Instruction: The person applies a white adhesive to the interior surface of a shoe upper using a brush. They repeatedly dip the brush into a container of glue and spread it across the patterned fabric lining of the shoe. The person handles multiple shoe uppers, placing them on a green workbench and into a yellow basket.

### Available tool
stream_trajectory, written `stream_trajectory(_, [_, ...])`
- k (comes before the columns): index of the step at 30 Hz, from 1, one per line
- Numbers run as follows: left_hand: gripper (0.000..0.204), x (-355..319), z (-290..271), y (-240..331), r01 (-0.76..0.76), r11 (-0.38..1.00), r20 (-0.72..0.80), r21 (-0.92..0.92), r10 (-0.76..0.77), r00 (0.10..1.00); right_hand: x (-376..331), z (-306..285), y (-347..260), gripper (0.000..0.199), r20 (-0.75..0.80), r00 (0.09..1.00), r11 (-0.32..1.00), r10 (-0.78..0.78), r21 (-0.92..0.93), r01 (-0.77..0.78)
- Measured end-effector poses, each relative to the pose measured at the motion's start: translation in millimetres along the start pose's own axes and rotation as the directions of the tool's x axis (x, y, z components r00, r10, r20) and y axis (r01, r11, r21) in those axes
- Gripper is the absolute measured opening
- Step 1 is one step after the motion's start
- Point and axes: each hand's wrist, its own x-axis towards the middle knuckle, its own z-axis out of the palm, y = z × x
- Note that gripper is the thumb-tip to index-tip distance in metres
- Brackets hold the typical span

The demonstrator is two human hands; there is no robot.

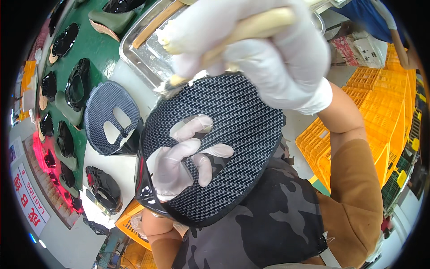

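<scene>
My left hand (179,168), in a white glove, holds up a shoe upper (242,134) from beneath. Its fingers poke through the cut-out openings and grip the strap between them. The upper has a black-and-grey houndstooth lining facing up and a glossy black outer side at its left edge. Above its far edge, my right hand (282,58), also gloved, is closed around a brush (257,24) with a pale handle. White paste cakes the brush, and its bristles touch or hover at the upper's far-left rim; which, I cannot tell.
Left of the upper, a second houndstooth-lined upper (96,114) rests on a white table beside a glossy black upper (104,188). A metal tray (127,49) holding a wooden stick (156,24) lies beyond. Shoe parts line a green surface (101,49). Yellow crates (358,116) stand right; another person (367,20) is far right.
</scene>
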Motion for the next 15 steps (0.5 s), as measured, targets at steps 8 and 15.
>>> stream_trajectory(8, [0.030,-12,-2,-12,-0.075,0.965,-0.155,0.252,0.116,0.981,-2,-12,-21,0.011,0.116,0.922,0.905,0.370,-0.271,-0.329])
stream_trajectory(15, [0.034,-14,5,-18,-0.229,0.971,-0.259,0.074,0.240,0.936,-33,-28,-47,0.021,0.035,0.930,0.857,0.367,-0.402,-0.323])
